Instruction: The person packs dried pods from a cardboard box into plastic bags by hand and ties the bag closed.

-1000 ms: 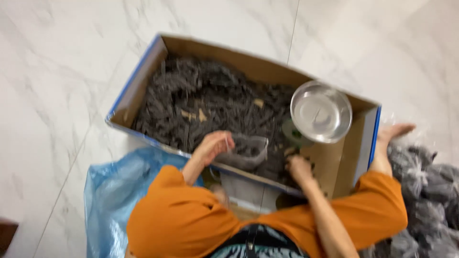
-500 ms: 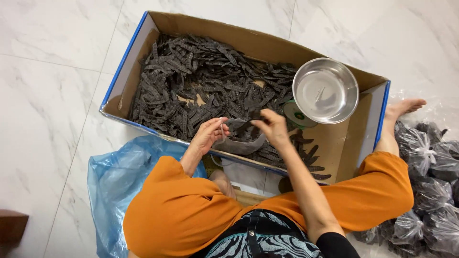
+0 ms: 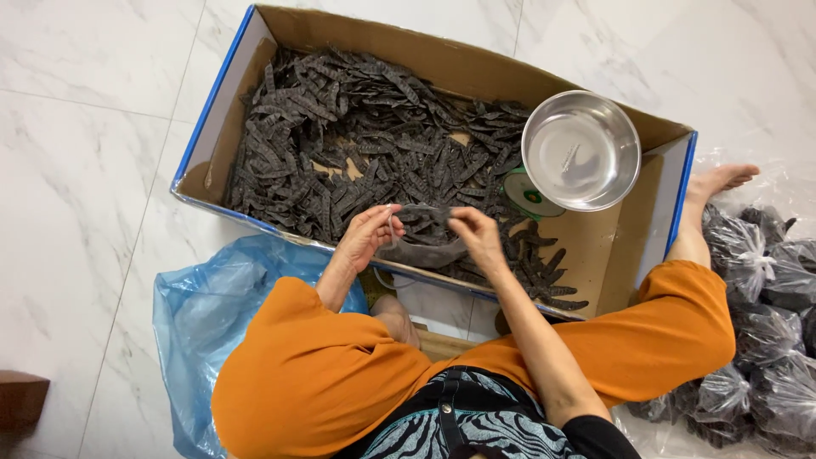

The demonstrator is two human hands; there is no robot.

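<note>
A small clear plastic bag (image 3: 422,240) with dark pieces inside hangs between my two hands, over the near wall of a cardboard box (image 3: 446,61). My left hand (image 3: 367,235) pinches the bag's left edge and my right hand (image 3: 477,236) pinches its right edge, stretching the mouth wide. The box holds a large heap of dark, flat, ribbed strips (image 3: 340,140). A shiny metal bowl (image 3: 580,150) sits on a green scale (image 3: 525,195) in the box's right half.
A blue plastic bag (image 3: 208,310) lies on the white marble floor beside my left knee. Several filled clear bags of dark pieces (image 3: 761,272) are piled at the right by my bare foot (image 3: 718,180). A brown object (image 3: 21,398) sits at the lower left.
My right hand came from the box's right part to the bag and took its right edge. Both hands now hold the bag stretched between them. The camera steadied.
</note>
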